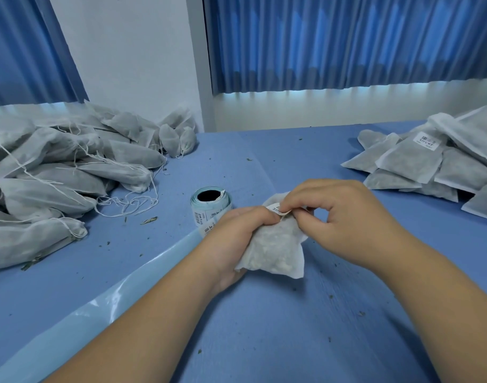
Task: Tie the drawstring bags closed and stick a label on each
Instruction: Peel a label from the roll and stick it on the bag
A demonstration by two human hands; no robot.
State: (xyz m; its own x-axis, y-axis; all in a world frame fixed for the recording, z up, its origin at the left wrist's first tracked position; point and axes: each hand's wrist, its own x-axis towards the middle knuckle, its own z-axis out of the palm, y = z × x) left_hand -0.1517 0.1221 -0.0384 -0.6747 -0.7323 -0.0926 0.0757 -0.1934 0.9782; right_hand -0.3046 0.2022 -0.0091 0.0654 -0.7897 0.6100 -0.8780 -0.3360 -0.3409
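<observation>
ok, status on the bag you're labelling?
Left hand grips bag from its side. Right hand pinches label at bag's top. Label roll beside left hand, not in the way.

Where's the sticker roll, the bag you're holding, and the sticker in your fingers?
label roll point(209, 210): head view, on its wound side.
drawstring bag point(272, 244): head view, on its stuffed middle.
label point(275, 209): head view, on its printed face.

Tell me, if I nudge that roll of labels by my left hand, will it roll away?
Probably not: the label roll seems to stand on its flat end, core hole up, so it should slide rather than roll. Its loose tail of labels may drag or unwind.
</observation>
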